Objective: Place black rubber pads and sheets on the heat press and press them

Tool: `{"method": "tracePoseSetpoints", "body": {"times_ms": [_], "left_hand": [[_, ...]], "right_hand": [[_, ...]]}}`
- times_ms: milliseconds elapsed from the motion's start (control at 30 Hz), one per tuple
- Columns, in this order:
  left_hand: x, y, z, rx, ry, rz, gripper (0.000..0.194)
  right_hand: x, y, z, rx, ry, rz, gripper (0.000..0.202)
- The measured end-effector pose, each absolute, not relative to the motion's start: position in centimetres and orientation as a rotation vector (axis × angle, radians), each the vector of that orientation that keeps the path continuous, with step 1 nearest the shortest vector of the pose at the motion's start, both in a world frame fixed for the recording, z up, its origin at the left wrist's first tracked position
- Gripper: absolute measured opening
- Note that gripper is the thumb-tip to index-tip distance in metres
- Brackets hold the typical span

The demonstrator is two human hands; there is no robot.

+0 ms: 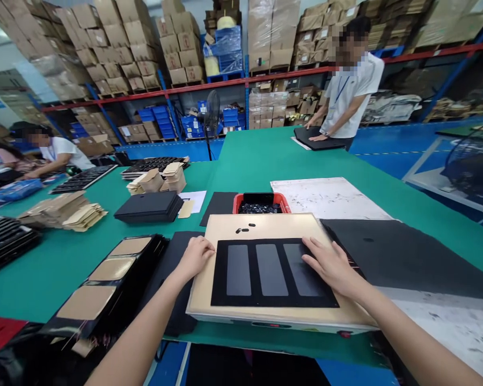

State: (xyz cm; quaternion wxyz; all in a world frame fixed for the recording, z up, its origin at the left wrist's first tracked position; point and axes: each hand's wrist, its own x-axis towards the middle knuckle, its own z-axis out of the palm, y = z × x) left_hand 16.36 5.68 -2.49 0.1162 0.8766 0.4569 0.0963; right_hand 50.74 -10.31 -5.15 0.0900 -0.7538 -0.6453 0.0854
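Observation:
A black panel [253,271] with three greyish rectangular windows lies flat on a cream-topped board [209,311]. My left hand [196,256] is at the panel's upper left edge, fingers bent and pressed together; whatever is between the fingertips is hidden. Across the panel's right window and edge lies my right hand [332,264], palm down with fingers spread. Beyond the panel, several small black oval pieces [245,229] rest on the board. Just behind it stands a red basket [285,203] filled with small black parts.
To the left are a stack of black panels with brown inserts [87,303], a black sheet stack [148,206] and tan card bundles [173,177]. A large black sheet [402,252] lies right. Across the green table [261,155], a co-worker [352,96] handles black sheets.

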Motion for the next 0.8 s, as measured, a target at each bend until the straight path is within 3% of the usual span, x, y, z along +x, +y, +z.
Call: {"method": "tracePoseSetpoints", "body": {"times_ms": [367,600,800], "left_hand": [[17.6,5.0,-1.2,2.824,1.232,-0.048,0.021],[18.3,3.2,0.2,2.97,1.205,-0.222,0.029],[16.8,-1.6,1.9,2.988,1.234,-0.342,0.029]], "right_hand": [[49.4,-12.3,-4.9,-2.137,-1.981,0.162,0.063],[48.4,-16.1,-5.8,-2.049,-2.065,0.208,0.057],[47.5,-17.0,-3.7,-2.079,-2.076,0.365,0.058]]}}
